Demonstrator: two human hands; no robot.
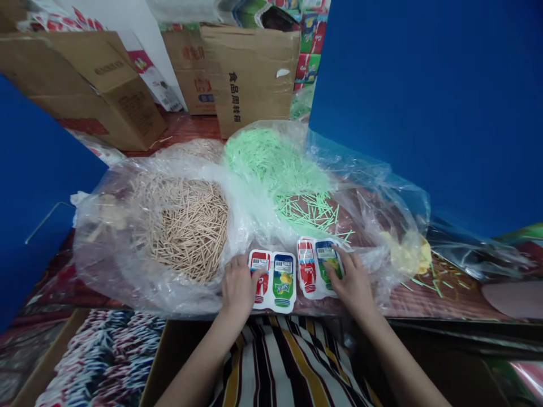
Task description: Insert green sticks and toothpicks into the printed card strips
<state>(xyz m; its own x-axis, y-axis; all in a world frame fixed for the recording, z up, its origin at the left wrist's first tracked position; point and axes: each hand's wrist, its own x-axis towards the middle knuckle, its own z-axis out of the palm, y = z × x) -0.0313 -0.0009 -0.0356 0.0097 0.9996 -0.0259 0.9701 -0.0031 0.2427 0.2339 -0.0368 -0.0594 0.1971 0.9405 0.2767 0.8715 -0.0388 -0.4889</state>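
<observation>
Two flat white-edged twin packs lie side by side at the table's front edge, each with a red cola half and a blue-green lemon half. My left hand point(238, 287) grips the left edge of the left twin pack point(283, 282), its thumb over the red half. On the right twin pack point(307, 268), my right hand point(355, 282) has its thumb and forefinger over the blue-green half, closed at its right side. Just behind the packs are a heap of short tan sticks point(195, 226) and a heap of light green sticks point(271, 161), both on clear plastic bags.
Cardboard boxes point(254, 73) stand along the back. Blue panels point(424, 102) rise on both sides. Below the table's left front, an open carton holds many red, white and blue packs point(106, 356). Loose green sticks and yellow scraps point(424, 257) lie at the right.
</observation>
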